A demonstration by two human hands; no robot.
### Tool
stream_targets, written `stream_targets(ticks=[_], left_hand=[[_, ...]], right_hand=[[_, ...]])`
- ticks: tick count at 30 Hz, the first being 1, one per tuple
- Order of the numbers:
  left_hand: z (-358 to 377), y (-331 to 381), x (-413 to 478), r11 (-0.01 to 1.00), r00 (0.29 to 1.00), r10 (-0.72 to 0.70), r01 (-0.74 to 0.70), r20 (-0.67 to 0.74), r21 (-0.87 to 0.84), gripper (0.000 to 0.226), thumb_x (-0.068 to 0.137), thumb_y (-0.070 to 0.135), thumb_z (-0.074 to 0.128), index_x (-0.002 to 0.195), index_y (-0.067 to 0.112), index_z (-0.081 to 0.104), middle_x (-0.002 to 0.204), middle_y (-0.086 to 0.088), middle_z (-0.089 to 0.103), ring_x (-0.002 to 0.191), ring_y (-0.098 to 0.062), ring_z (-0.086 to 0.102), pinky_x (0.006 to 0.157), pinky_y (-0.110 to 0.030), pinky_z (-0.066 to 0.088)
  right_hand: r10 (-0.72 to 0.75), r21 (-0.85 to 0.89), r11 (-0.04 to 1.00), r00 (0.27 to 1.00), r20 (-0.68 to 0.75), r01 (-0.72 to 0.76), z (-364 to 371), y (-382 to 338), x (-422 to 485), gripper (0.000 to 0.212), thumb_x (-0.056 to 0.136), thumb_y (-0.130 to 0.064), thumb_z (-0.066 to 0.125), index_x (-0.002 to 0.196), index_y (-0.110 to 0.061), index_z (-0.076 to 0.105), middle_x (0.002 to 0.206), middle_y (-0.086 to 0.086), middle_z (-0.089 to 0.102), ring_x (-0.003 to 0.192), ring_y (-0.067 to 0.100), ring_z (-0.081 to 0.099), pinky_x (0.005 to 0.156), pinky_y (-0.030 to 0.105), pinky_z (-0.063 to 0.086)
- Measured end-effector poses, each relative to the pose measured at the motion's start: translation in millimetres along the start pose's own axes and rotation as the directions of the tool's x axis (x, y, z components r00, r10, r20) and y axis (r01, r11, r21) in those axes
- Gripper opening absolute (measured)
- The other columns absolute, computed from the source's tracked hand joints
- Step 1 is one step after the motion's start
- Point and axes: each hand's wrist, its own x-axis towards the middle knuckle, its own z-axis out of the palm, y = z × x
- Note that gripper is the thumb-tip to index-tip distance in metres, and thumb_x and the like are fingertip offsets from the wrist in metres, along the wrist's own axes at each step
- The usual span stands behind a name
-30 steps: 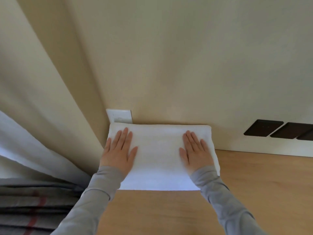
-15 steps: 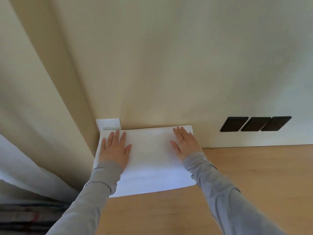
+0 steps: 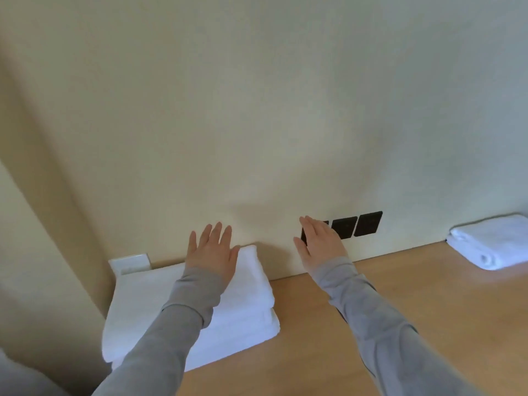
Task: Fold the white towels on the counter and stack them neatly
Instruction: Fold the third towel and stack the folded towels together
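Observation:
A stack of folded white towels [image 3: 245,310] lies on the wooden counter [image 3: 328,352], pushed into the left corner against the wall. My left hand [image 3: 213,248] hovers flat, fingers spread, over the stack's far right end. My right hand [image 3: 318,242] is lifted off the stack, fingers straight, to the right of it and in front of the wall. Neither hand holds anything. Another white towel [image 3: 491,244], loosely folded, sits far right on the counter by the wall.
Black wall plates [image 3: 357,227] sit low on the wall behind my right hand. A white wall plate [image 3: 130,262] shows behind the stack in the corner. Bare wood stretches between the stack and the far towel.
Both hands lifted from pressing the towel stack and shifted right. The view swung right, bringing the far right towel into sight.

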Motion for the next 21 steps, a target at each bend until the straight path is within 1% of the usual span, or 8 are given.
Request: stream_targets(ticks=[4, 8, 11, 14, 21], left_hand=[[-35, 81, 2, 0.997, 0.996, 0.072, -0.072, -0.06, 0.0, 0.055, 0.1, 0.043, 0.016, 0.15, 0.023, 0.006, 0.16, 0.004, 0.003, 0.146, -0.015, 0.002, 0.118, -0.041, 0.0], [-60, 179, -8, 0.988, 0.98, 0.154, -0.154, -0.125, 0.003, 0.055, 0.1, 0.043, 0.017, 0.151, 0.023, 0.007, 0.159, 0.004, 0.006, 0.146, -0.015, 0.004, 0.118, -0.041, 0.001], [-76, 259, -17, 0.971, 0.963, 0.227, -0.235, -0.148, -0.041, 0.055, 0.1, 0.042, 0.019, 0.15, 0.022, 0.009, 0.159, 0.003, 0.009, 0.146, -0.014, 0.007, 0.119, -0.039, 0.005], [-89, 341, -26, 0.935, 0.926, 0.333, -0.349, -0.178, -0.068, 0.055, 0.1, 0.041, 0.023, 0.15, 0.02, 0.012, 0.158, 0.002, 0.013, 0.145, -0.013, 0.012, 0.118, -0.037, 0.01], [-118, 505, -44, 0.831, 0.816, 0.526, -0.553, -0.241, -0.056, 0.054, 0.1, 0.042, 0.024, 0.149, 0.022, 0.014, 0.157, 0.004, 0.016, 0.144, -0.012, 0.013, 0.118, -0.037, 0.01]], right_hand=[[0.068, -0.016, 0.998, 0.996, -0.062, -0.069, -48, 73, -31, 0.053, 0.1, -0.039, 0.024, 0.147, -0.015, 0.02, 0.155, 0.002, 0.022, 0.142, 0.015, 0.02, 0.117, 0.028, 0.012], [0.148, -0.055, 0.986, 0.982, -0.115, -0.155, -96, 167, -79, 0.053, 0.1, -0.039, 0.025, 0.147, -0.015, 0.021, 0.155, 0.002, 0.023, 0.142, 0.016, 0.02, 0.116, 0.029, 0.013], [0.222, -0.078, 0.969, 0.966, -0.134, -0.234, -131, 238, -120, 0.053, 0.1, -0.038, 0.025, 0.148, -0.015, 0.019, 0.155, 0.002, 0.021, 0.142, 0.016, 0.018, 0.116, 0.03, 0.012], [0.288, -0.102, 0.947, 0.947, -0.145, -0.304, -163, 305, -162, 0.054, 0.1, -0.038, 0.026, 0.148, -0.014, 0.019, 0.155, 0.002, 0.02, 0.143, 0.016, 0.018, 0.117, 0.031, 0.012], [0.455, -0.188, 0.849, 0.865, -0.213, -0.493, -220, 421, -248, 0.055, 0.1, -0.039, 0.027, 0.148, -0.014, 0.018, 0.154, 0.002, 0.024, 0.139, 0.013, 0.024, 0.112, 0.027, 0.016]])
